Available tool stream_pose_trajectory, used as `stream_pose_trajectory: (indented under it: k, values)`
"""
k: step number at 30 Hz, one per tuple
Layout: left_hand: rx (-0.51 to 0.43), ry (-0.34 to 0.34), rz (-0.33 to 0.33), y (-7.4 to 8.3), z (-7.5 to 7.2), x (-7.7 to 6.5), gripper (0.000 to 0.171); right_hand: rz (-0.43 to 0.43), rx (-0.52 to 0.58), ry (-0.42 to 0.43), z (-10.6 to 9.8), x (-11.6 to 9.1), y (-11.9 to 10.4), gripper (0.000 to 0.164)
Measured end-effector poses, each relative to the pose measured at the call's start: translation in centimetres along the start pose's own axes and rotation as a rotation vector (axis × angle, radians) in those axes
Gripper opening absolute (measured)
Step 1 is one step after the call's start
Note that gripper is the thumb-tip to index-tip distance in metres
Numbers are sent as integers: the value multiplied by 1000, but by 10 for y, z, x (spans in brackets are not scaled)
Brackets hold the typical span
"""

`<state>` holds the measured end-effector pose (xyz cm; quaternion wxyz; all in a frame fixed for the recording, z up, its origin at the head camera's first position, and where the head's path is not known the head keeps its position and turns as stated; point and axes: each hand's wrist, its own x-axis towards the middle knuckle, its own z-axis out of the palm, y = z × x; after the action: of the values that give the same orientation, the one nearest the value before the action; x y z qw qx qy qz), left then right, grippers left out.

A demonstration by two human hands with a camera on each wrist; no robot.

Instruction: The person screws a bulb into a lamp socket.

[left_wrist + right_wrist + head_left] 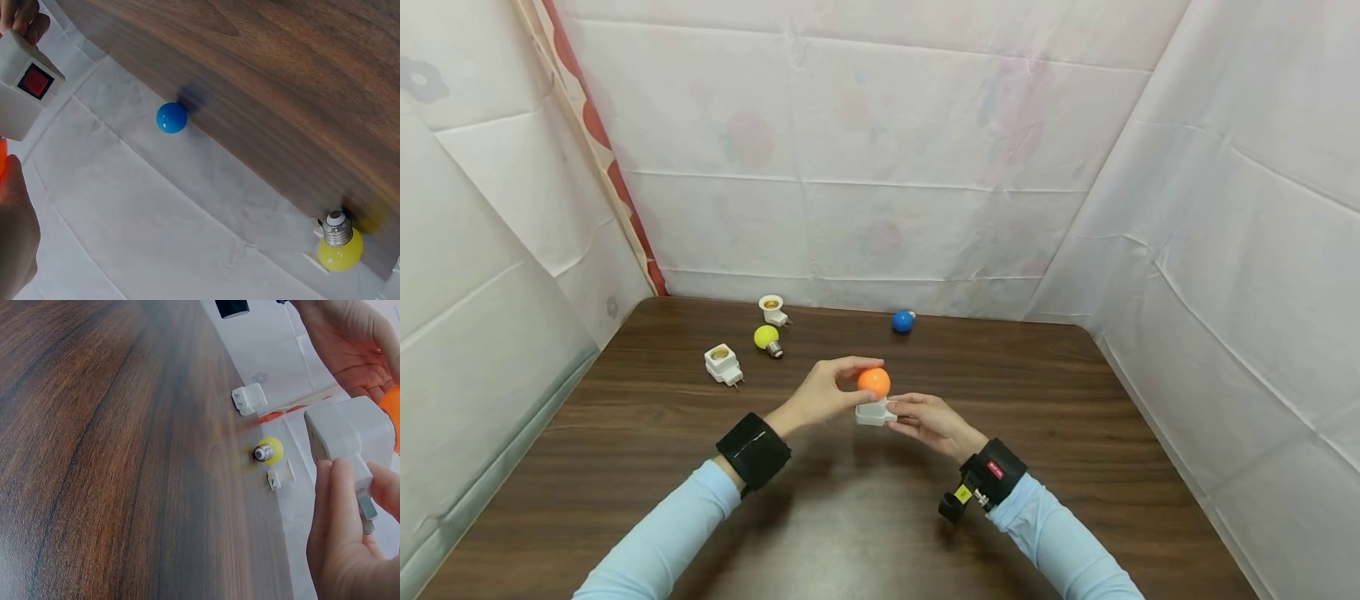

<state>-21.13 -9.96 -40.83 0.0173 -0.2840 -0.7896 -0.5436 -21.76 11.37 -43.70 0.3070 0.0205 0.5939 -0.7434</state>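
Note:
Near the middle of the table, my left hand (823,396) pinches an orange light bulb (874,381) between thumb and fingers. Directly under the bulb is a white plug-in lamp socket (872,414), held above the tabletop by my right hand (934,425). In the right wrist view the right fingers (340,500) grip the plug end of the socket, by its metal prongs (367,509). The bulb's base is hidden, sitting at the socket's mouth. A red switch (35,81) shows on the socket's side in the left wrist view.
At the back left lie a yellow bulb (767,337), a round-mouthed white socket (772,308) and a square white socket (722,364). A blue bulb (902,322) lies near the back edge of the brown wooden table (1000,375). White cloth (865,225) hangs around it.

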Motion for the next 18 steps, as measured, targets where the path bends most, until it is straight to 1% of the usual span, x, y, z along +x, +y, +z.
stream_pose_trajectory:
  k: [2,4,9,11,15,18]
  values:
    - [-10,12,1,1,0,-1,46,0,1,1,1,0,0,37]
    - [-12,33,-13,11,1,-3,47,1,-1,2,2,-1,0,37]
    - [-3,101,-58,13,4,-3,54,-1,-4,8,2,-1,-1,37]
    - [7,115,-50,5,6,-2,56,-4,2,14,1,0,-1,37]
    - [42,126,-14,8,10,-2,54,-12,11,19,1,0,0,37]
    - [55,135,-2,8,11,-3,52,-16,11,19,1,1,0,36]
